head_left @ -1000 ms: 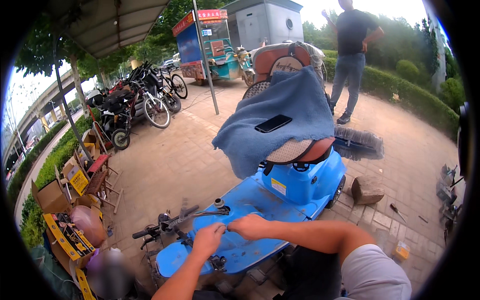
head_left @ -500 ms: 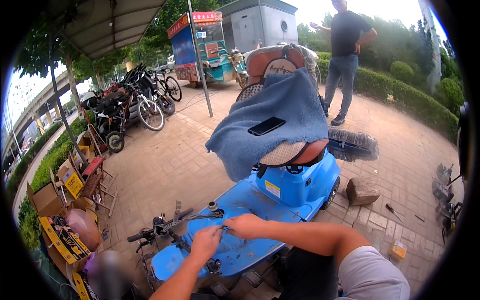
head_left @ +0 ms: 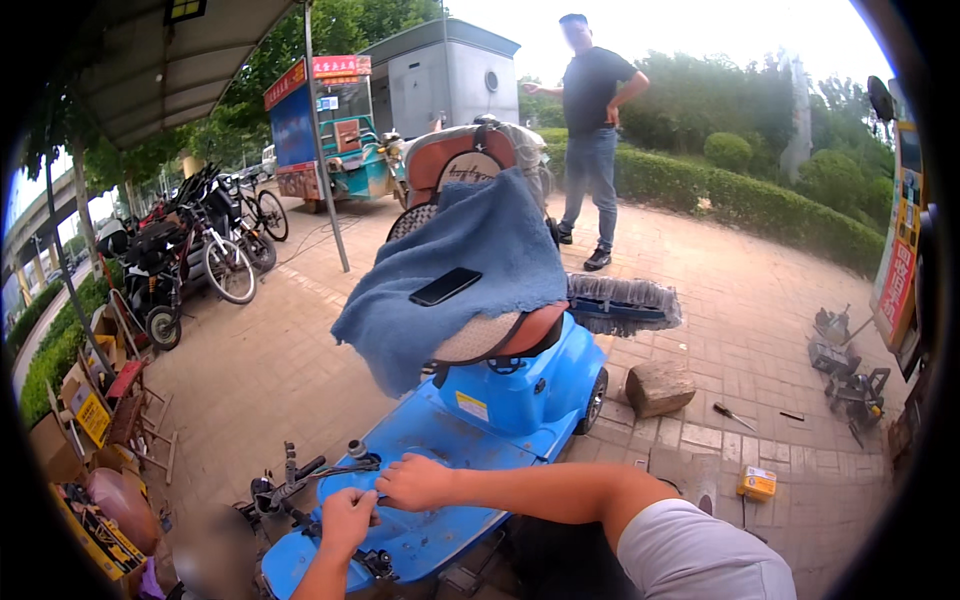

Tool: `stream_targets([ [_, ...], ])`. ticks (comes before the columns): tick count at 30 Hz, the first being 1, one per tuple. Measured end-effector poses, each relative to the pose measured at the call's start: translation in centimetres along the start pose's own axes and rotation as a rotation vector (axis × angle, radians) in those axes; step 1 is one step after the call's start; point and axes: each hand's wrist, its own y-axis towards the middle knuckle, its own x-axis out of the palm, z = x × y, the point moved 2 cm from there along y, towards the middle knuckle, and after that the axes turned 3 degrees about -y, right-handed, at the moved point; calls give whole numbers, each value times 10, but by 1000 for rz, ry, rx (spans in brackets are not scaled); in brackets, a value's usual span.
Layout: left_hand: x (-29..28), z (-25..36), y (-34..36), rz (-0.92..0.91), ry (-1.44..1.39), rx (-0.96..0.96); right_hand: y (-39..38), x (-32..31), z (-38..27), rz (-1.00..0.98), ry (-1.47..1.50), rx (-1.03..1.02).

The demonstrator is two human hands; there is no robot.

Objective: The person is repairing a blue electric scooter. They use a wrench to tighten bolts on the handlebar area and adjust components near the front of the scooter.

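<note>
Over the blue floorboard of an electric scooter [head_left: 480, 440], my two hands meet with closed fingers. My left hand [head_left: 348, 518] is pinched beside the fingertips of my right hand [head_left: 414, 484]; what they hold, if anything, is too small to make out. Just left of them lies a detached-looking handlebar [head_left: 290, 492] with dark cables and levers. The scooter's padded seat [head_left: 480, 338] is draped with a blue towel [head_left: 450, 240], and a black phone [head_left: 446, 287] rests on it.
A wood block [head_left: 660, 389], a screwdriver [head_left: 735, 416] and a yellow box [head_left: 758, 483] are on the paving at right. A broom head [head_left: 624, 304] lies behind the scooter. A person [head_left: 592, 110] stands beyond. Cardboard boxes [head_left: 85, 415] and parked bikes [head_left: 232, 268] line the left.
My view has turned right and slightly up, so everything sits further left. Both hands stay close together over the floorboard, with fingers closed.
</note>
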Motion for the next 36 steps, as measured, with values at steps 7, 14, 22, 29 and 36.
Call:
stream_targets([
  [7, -1, 3, -1, 38, 100, 85, 1, 11, 1, -100, -16, -24],
  [14, -2, -2, -1, 86, 93, 84, 4, 13, -8, -79, 108, 64],
  [22, 0, 6, -3, 87, 123, 86, 1, 13, -7, -41, 135, 71],
  [29, -1, 0, -2, 75, 121, 95, -1, 15, -7, -89, 77, 68],
  [36, -4, 4, -5, 48, 208, 128, 2, 4, -11, -17, -26, 61],
])
